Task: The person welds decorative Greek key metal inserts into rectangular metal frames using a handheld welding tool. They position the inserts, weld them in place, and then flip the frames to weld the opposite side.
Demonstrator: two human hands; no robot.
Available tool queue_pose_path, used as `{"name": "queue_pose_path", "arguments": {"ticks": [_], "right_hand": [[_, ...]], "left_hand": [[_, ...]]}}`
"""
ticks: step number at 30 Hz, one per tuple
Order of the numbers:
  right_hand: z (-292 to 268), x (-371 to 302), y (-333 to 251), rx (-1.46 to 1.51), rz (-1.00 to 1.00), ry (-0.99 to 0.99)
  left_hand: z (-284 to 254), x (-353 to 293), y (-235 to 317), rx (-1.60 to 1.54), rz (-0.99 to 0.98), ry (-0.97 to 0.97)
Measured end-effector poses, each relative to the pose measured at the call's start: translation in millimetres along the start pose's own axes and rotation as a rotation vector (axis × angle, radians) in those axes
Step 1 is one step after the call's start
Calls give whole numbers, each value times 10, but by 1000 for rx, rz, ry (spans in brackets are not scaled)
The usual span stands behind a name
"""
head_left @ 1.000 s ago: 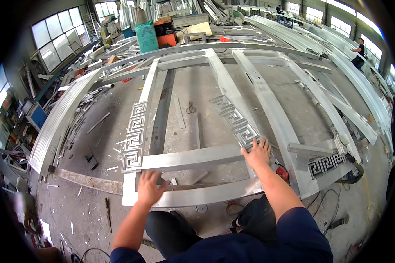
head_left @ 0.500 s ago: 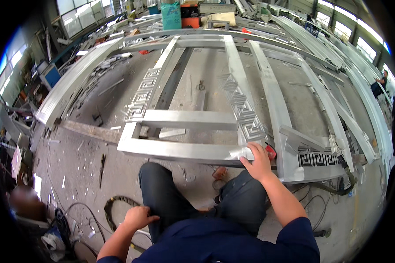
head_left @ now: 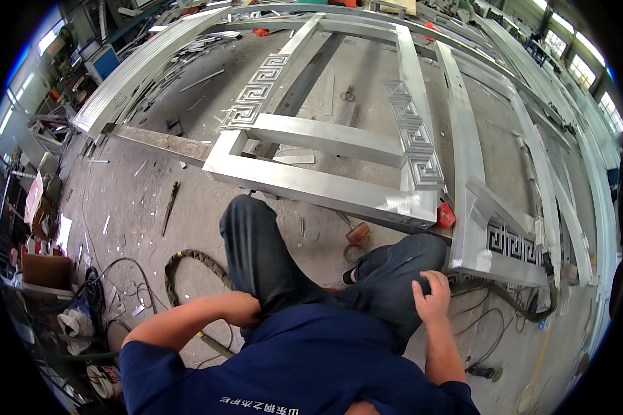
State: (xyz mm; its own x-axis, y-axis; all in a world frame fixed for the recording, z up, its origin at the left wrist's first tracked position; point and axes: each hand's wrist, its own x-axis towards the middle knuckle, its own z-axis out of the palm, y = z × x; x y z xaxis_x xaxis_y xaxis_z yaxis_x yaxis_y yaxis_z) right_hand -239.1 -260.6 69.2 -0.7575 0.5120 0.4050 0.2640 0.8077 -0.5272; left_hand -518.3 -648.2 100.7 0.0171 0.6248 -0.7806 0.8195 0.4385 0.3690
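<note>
My left hand (head_left: 238,308) is down against my left thigh at the hip, with its fingers mostly hidden by the folds of my trousers (head_left: 259,256). My right hand (head_left: 432,296) rests at the side of my right thigh, fingers loosely apart and nothing in them. In front of my knees lies a silver metal frame (head_left: 311,183) of welded square tubes. Metal strips with a square spiral pattern (head_left: 417,131) are set along its bars, another patterned strip (head_left: 256,90) on the left side. Just beyond my right hand is the frame's corner panel (head_left: 505,273) with a dark-backed pattern.
A red object (head_left: 446,215) sits by the frame's near right corner. Cables and a sleeved hose (head_left: 176,270) curl on the floor at left. An angle grinder-like tool (head_left: 486,373) lies at lower right. Metal offcuts litter the floor, and long profiles (head_left: 166,59) stretch along the left.
My right hand has left the frame's near corner and come back to my right thigh. The left hand has drawn in toward my hip. The view has tilted downward.
</note>
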Motion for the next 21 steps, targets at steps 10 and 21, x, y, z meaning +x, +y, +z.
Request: {"name": "queue_pose_path", "arguments": {"ticks": [10,21], "right_hand": [[-431,-877,-518,-198,642,-380],[-353,-906,-357,-332,381,-689]], "left_hand": [[-729,1397,970,-141,431,361],[-408,2090,1607,42,667,116]]}}
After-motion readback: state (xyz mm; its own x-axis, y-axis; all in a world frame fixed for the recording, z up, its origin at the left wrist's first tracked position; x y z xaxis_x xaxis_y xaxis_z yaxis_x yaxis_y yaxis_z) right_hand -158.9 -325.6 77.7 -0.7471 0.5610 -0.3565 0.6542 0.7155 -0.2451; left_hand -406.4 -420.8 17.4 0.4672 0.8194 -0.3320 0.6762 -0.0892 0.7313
